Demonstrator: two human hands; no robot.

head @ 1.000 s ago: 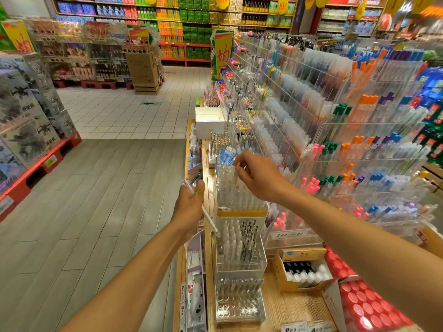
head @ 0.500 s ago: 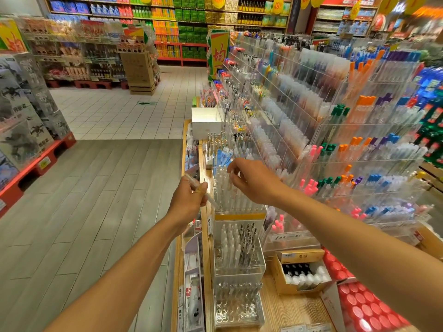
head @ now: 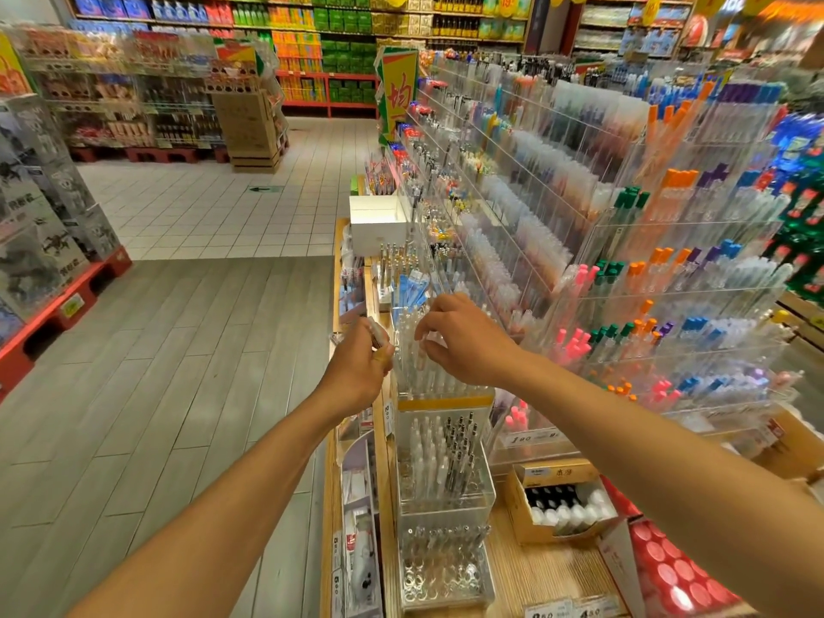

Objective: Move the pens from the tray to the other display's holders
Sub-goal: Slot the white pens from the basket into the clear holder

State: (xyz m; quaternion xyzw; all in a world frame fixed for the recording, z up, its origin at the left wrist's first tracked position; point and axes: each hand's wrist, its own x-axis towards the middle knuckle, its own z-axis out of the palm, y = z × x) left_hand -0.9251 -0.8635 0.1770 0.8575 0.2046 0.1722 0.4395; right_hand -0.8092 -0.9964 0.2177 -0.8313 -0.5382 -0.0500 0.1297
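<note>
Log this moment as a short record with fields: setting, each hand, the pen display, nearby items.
setting: shop aisle, stationery shelves on the person's right
left hand: grips a clear pen, beside the display's left edge
right hand: fingers curled over the top tier, on the pen tops; what it pinches is unclear
tiered clear display: top tier full of pale pens, middle tier partly filled, bottom tier nearly bare
nearby: cardboard box of bottles; white box

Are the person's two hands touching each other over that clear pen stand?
Apart. The head view shows the left hand and right hand with white pens of the clear stand visible between them.
</note>
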